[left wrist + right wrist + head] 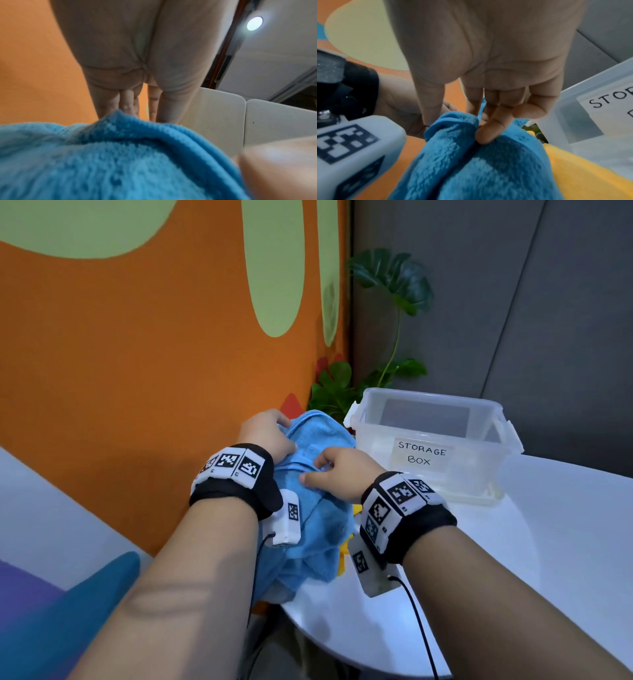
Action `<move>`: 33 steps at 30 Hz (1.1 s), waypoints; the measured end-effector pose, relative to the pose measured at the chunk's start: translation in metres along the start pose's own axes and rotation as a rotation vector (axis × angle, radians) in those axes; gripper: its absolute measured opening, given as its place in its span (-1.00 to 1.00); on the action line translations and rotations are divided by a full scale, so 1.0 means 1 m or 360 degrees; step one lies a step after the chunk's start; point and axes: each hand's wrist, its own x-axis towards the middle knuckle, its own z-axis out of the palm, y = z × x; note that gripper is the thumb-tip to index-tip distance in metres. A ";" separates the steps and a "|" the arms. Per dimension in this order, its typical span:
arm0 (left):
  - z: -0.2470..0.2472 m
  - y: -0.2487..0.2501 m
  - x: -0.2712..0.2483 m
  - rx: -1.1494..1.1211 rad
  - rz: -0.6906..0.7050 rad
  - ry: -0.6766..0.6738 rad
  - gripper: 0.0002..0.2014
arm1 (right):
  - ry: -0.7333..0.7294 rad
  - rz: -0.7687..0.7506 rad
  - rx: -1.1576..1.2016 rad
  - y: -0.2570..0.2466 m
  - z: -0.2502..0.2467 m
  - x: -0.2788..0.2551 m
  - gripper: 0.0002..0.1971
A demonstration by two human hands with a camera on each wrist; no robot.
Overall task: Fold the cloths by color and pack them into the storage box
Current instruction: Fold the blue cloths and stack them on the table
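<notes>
Both hands clamp the blue cloth [317, 474]: left hand [267, 434] grips its far left edge, fingers curled over the hem; right hand [339, 470] pinches a raised fold near the middle, and in the right wrist view the fingertips [485, 136] press into the pile beside a rolled hem. Blue cloth sits bunched at the left edge of the white counter [548, 542], part of it hanging off the near side. Yellow cloth [344, 556] peeks out from under the blue one, just to its right, mostly hidden. Farther right, clear storage box [428, 440] stands open with a handwritten label and looks empty. Judgement: nothing packed yet, first fold only starting. Terry cloth looks soft, light and floppy, won't hold a crease by itself, so take it at hem corners, pull taut, then lay flat before folding. Risk: the hanging part drags the cloth off the counter, or the yellow one comes along.
</notes>
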 end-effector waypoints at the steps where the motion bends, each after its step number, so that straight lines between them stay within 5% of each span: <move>1: 0.001 -0.002 -0.004 -0.0068 0.0004 0.0002 -0.69 | 0.0019 -0.0008 0.0002 0.002 0.003 -0.001 -0.72; 5: 0.001 -0.010 -0.019 -0.0182 0.0114 0.0061 -0.69 | 0.0296 -0.0002 0.0118 0.008 0.004 -0.004 -0.93; 12: -0.005 -0.019 -0.038 0.0078 0.0292 -0.0054 -0.66 | 0.0708 -0.0065 0.0443 0.003 -0.018 -0.012 -0.81; 15: -0.002 -0.018 -0.042 0.0067 0.0274 0.0035 -0.82 | 0.0811 0.0001 0.0657 0.000 -0.034 -0.016 -0.81; 17: 0.000 -0.015 -0.044 0.0066 0.0294 0.0144 -0.97 | 0.0770 -0.0031 0.0639 0.000 -0.041 -0.018 -0.80; 24: -0.007 0.007 -0.052 -0.0325 0.0513 0.0389 -0.93 | 0.0366 -0.0193 0.0463 0.003 -0.014 -0.018 -0.85; 30: -0.013 0.007 -0.051 -0.0297 0.0512 0.0398 -0.94 | 0.0719 -0.0158 0.0643 0.001 -0.021 -0.017 -0.92; 33: -0.015 -0.005 -0.045 -0.0049 0.0332 0.0345 -0.76 | 0.1102 -0.0139 0.0828 0.000 -0.038 -0.017 -0.93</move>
